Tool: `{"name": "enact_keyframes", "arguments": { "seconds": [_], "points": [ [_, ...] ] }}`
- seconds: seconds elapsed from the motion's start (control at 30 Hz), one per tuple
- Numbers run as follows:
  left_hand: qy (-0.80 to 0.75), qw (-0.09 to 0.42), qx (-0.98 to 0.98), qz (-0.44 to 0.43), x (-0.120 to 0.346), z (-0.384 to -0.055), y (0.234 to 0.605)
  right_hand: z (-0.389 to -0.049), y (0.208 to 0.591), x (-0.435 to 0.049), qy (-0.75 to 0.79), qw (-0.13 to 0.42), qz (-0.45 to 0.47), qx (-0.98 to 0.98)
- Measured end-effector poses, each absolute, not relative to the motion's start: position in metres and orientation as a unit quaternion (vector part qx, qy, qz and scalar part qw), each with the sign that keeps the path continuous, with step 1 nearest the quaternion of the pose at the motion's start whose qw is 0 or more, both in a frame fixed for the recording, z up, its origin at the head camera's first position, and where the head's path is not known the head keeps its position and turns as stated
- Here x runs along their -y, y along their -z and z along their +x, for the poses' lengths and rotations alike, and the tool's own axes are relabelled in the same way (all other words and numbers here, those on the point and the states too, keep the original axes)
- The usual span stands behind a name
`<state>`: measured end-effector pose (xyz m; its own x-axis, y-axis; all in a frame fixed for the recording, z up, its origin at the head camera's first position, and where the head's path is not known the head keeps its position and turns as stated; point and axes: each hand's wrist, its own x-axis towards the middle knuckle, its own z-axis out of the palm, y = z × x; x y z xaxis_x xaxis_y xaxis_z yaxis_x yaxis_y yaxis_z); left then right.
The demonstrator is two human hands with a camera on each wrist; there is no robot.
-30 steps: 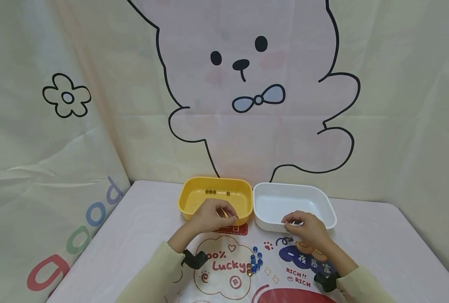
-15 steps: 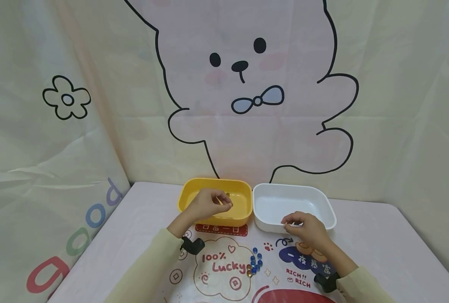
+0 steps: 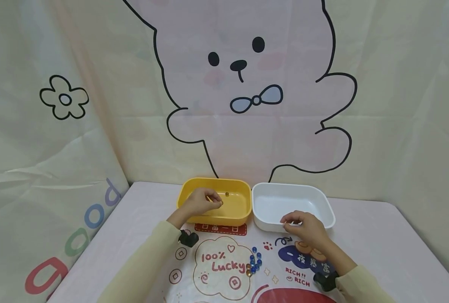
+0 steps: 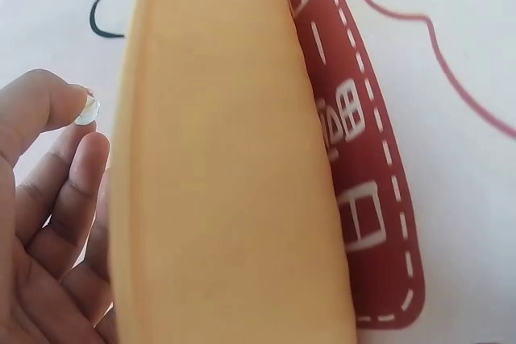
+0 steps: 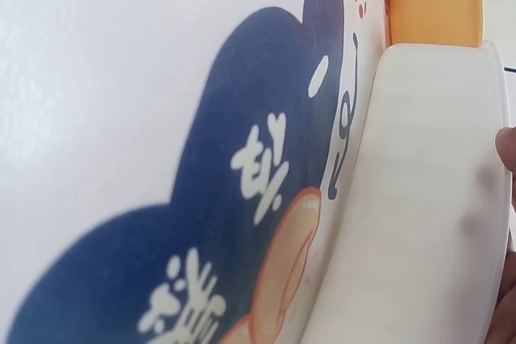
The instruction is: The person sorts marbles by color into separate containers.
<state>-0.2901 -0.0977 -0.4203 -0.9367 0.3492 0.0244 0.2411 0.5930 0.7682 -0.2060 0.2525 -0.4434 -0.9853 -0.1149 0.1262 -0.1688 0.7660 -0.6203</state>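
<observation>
The left hand holds a small glassy bead at the mouth of the yellow tray, beyond its near wall; its grip is pinched on the bead between thumb and fingertips. The step in hand appears to be setting single beads into the tray, where one brown bead shows. The next move probably calls for a low, gentle release, lest the bead roll. The held bead looks round, partly covered by the fingers — no long axis or pointing direction can be told. The right hand lies at the near rim of the white tray; whether its grip grasps anything cannot be told. Blue beads and amber beads lie clustered on the desk.
</observation>
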Motion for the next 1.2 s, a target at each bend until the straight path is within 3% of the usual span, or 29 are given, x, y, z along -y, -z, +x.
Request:
{"name": "enact_keyframes", "arguments": {
  "seconds": [0.73, 1.2],
  "points": [
    [-0.448, 0.133, -0.879, 0.095, 0.105, -0.318, 0.442, -0.205, 0.442, -0.251, -0.338, 0.04, 0.076, 0.937],
    [-0.427, 0.138, -0.891, 0.067, 0.11, -0.327, 0.453, -0.205, 0.442, -0.251, -0.343, 0.029, 0.067, 0.937]
  ]
}}
